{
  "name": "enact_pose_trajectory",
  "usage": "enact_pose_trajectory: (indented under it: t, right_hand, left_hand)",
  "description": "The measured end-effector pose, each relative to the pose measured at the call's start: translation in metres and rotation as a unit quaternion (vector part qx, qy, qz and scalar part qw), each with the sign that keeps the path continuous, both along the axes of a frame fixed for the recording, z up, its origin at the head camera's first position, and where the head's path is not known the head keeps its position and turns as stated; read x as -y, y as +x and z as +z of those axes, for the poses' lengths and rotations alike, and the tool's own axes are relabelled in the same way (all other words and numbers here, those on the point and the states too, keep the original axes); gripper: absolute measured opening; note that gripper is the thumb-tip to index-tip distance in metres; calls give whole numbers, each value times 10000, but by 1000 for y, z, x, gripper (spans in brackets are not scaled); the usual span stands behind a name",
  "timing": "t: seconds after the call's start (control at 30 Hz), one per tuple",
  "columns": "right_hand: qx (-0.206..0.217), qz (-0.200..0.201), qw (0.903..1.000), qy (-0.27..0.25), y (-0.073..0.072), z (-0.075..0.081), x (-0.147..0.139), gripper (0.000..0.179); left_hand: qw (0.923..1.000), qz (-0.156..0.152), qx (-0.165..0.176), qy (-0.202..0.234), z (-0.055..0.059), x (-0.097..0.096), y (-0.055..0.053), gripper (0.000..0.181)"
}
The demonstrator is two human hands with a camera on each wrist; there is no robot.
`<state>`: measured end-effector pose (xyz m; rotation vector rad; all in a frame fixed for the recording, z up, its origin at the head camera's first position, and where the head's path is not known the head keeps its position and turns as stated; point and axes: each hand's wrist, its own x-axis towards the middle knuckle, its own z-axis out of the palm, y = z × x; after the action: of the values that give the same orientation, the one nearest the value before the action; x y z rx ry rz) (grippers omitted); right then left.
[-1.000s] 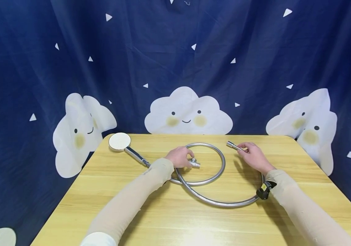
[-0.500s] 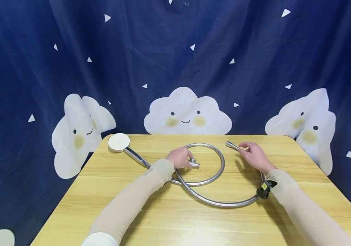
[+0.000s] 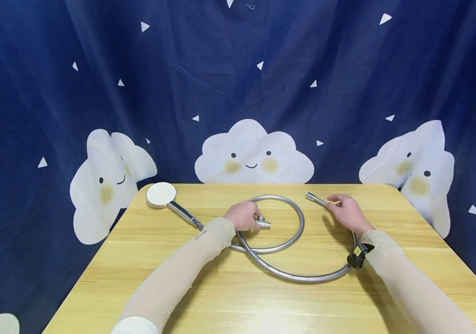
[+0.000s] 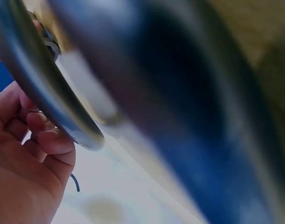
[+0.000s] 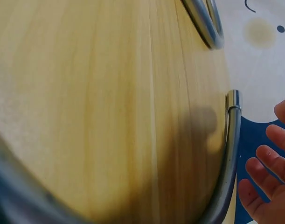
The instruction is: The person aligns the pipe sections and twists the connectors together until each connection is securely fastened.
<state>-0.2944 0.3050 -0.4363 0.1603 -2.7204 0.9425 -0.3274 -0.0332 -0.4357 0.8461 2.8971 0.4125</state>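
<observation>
In the head view, my left hand pinches a small chrome valve fitting over the middle of the table. Its fingers are curled in the left wrist view, partly hidden by the blurred hose. The grey metal shower hose lies in a loop around the fitting. My right hand is beside the hose's chrome end connector. From the right wrist, the fingers look spread and apart from that end. At the hose's other end lies a round white-faced shower head.
A light wooden table carries everything. Behind it hangs a dark blue curtain with white clouds and triangles. The right wrist wears a black strapped device.
My right hand's fingers have parted slightly from the hose end. My left hand stays at the valve fitting, its fingers now drawn closer around it.
</observation>
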Motion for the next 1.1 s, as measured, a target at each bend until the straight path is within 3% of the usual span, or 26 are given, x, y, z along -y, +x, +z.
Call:
enact_pose_trajectory:
  t: [0.47, 0.87, 1.1]
  right_hand:
    - [227, -128, 9994, -215, -11, -2, -4, 37]
    - [111, -278, 9993, -207, -23, -3, -1, 39]
    - [62, -176, 9996, -217, -31, -6, 4, 39]
  left_hand:
    - [9985, -94, -540, -31, 0, 3, 1, 22]
    - [9976, -175, -667, -61, 9, 7, 7, 28]
    - [9973, -190, -709, -86, 12, 10, 10, 30]
